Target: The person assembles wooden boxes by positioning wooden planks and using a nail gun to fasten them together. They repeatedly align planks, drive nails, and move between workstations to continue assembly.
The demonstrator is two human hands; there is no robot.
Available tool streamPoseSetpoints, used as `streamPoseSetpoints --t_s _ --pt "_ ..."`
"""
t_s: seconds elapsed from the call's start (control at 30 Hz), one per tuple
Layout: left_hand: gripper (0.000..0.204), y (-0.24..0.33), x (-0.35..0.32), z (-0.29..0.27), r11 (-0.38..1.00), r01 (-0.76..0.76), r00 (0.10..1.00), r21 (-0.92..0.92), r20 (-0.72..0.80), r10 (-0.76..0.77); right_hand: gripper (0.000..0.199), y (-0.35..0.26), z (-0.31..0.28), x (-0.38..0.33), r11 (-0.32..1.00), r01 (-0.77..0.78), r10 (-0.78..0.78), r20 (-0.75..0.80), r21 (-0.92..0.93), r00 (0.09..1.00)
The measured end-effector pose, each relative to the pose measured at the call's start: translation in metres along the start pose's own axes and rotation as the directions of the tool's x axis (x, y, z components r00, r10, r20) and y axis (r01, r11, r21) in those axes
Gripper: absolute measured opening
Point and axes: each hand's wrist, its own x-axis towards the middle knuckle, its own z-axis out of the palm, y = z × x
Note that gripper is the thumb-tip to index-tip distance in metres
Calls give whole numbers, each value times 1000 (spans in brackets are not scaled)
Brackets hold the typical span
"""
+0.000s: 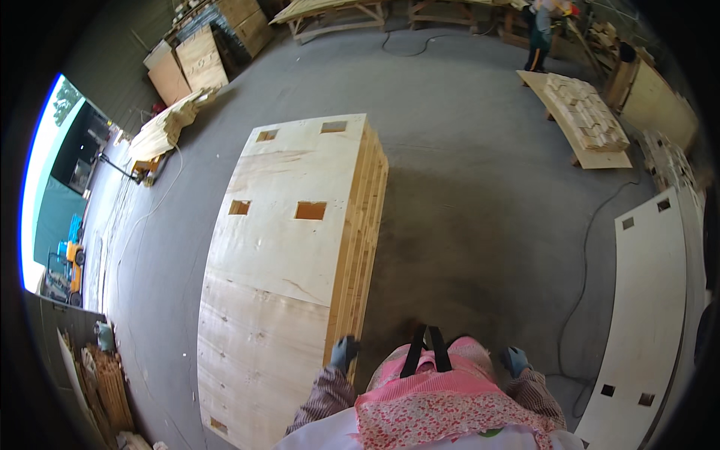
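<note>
My left hand (344,352), in a blue-grey work glove, hangs beside the right edge of a long stack of plywood panels (285,259). Its fingers are loosely bent, and I see nothing held in them; whether it touches the stack I cannot tell. Rectangular cutouts show in the pale top sheet, and layered wooden edges run down the stack's right side. On my other side, my right hand (515,361), gloved alike, hangs apart from everything with its fingers loosely spread. Between my hands is a pink patterned apron (442,401) with black straps.
To the right lies a long pale panel (645,292) with square cutouts. A black cable (587,259) runs along the floor near it. Farther off, wooden blocks (585,112) rest on a board near another person (541,37). A pallet jack (146,171) with boards stands far left.
</note>
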Motion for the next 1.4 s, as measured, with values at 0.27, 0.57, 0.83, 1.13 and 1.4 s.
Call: streamPoseSetpoints --t_s 0.27,0.57,0.83,1.13,1.4 --pt "32 184 99 115 876 -457 882 156 -46 469 23 -8 -63 82 717 -486 331 371 499 868" --pt "33 307 188 152 907 -336 867 252 -292 403 21 -260 -77 294 920 8 -29 48 391 998" --pt "38 461 301 183 905 -296 861 306 -324 392 33 -545 -97 343 913 125 -136 0 387 991" --pt "42 615 501 268 890 -316 886 330 -234 401 31 -588 -84 370 876 -375 376 58 303 925" --pt "70 647 625 278 900 226 884 372 -466 -29 35 -736 -57 385 857 -323 323 70 401 944"
